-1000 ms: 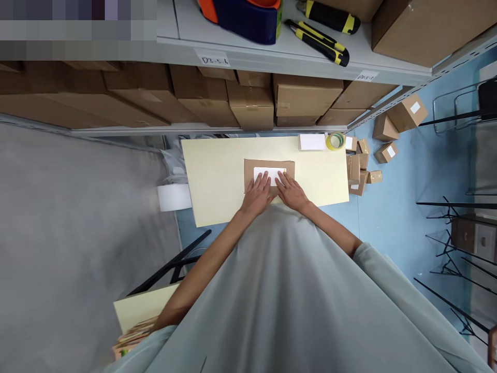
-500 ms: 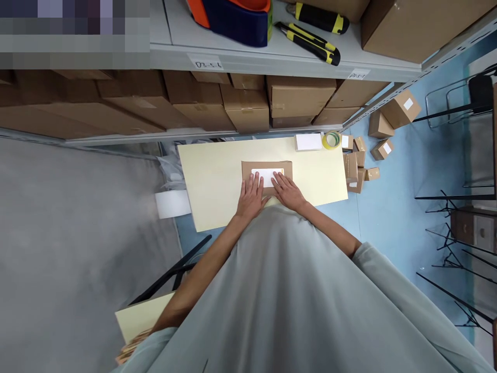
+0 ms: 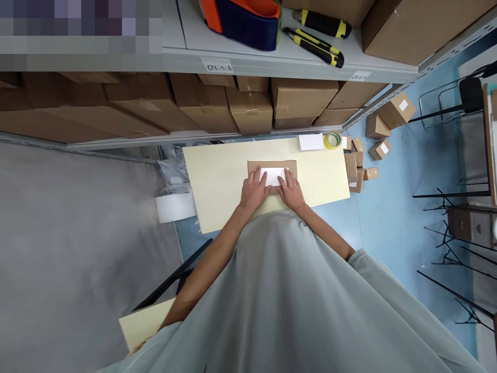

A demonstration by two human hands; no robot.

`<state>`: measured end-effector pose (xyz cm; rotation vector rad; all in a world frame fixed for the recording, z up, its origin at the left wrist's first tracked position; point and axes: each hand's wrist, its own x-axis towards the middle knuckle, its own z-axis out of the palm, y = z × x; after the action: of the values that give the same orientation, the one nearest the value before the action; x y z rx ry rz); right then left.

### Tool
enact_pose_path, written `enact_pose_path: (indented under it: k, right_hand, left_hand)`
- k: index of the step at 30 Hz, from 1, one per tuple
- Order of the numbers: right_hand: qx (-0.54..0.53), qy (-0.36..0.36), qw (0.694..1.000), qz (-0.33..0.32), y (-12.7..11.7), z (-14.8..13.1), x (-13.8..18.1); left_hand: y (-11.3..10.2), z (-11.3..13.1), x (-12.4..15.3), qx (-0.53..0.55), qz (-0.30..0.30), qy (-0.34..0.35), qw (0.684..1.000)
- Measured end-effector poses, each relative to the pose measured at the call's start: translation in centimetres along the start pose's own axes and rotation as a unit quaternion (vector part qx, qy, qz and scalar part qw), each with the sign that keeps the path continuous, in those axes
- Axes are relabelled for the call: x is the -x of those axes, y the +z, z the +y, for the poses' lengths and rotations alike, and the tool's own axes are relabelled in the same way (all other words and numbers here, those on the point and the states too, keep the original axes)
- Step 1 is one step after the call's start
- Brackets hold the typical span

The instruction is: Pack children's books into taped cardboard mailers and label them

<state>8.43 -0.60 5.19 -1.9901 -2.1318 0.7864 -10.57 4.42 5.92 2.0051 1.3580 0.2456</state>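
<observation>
A small brown cardboard box lies on a pale yellow table, with a white label on its top. My left hand rests flat on the box's left part, fingers stretched out and touching the label's left edge. My right hand lies flat on the right part, fingers spread over the label's right end. Both hands press on the box and hold nothing.
A stack of white labels and a yellowish tape roll sit at the table's far right corner. Several small boxes lie on the blue floor to the right. Shelves hold cartons, utility knives and a tape dispenser.
My hands stay flat on the box; the fingers have slid slightly across the label. The view has shifted a little with my head.
</observation>
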Motion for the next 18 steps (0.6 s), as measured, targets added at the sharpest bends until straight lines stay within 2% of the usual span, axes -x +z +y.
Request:
enact_pose_path:
  k: [6,12,18]
  right_hand:
    - [0.000,0.039,0.998,0.046,1.5,-0.6,-1.1]
    - [-0.014,0.080,0.988,0.130,3.0,-0.2,-2.4]
    - [0.003,0.092,0.986,0.140,3.9,0.0,-2.5]
  left_hand:
    - [0.3,-0.6,0.7,-0.004,0.018,0.014,1.000]
    - [0.2,-1.4,-0.6,0.001,0.015,0.026,1.000]
    - [0.6,-1.7,-2.2,0.040,0.041,0.013,0.998]
